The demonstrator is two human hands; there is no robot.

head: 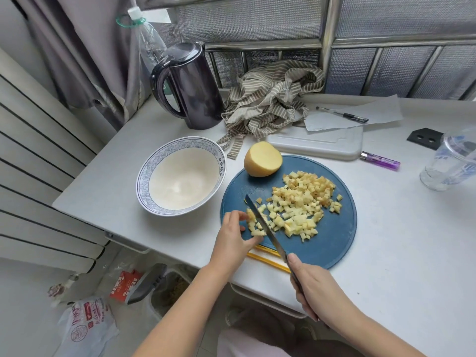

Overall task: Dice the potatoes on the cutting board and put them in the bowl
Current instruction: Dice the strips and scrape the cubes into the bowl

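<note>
A round blue cutting board [332,238] lies on the white table. A heap of diced potato [301,204] covers its middle, and a half potato [262,158] sits at its far left edge. My right hand [311,289] grips a knife [265,225] by the handle, the blade lying across potato pieces at the board's near left. My left hand [233,238] holds those potato pieces [253,224] against the blade with curled fingertips. The white bowl [144,181] with a blue patterned rim stands empty left of the board.
A dark kettle [188,86] and a striped cloth [273,99] stand behind the board. A white tray [316,144], a pen [342,115], a purple lighter [380,161] and a clear plastic cup [450,163] lie to the right. Yellow pencils [268,261] sit at the table's near edge.
</note>
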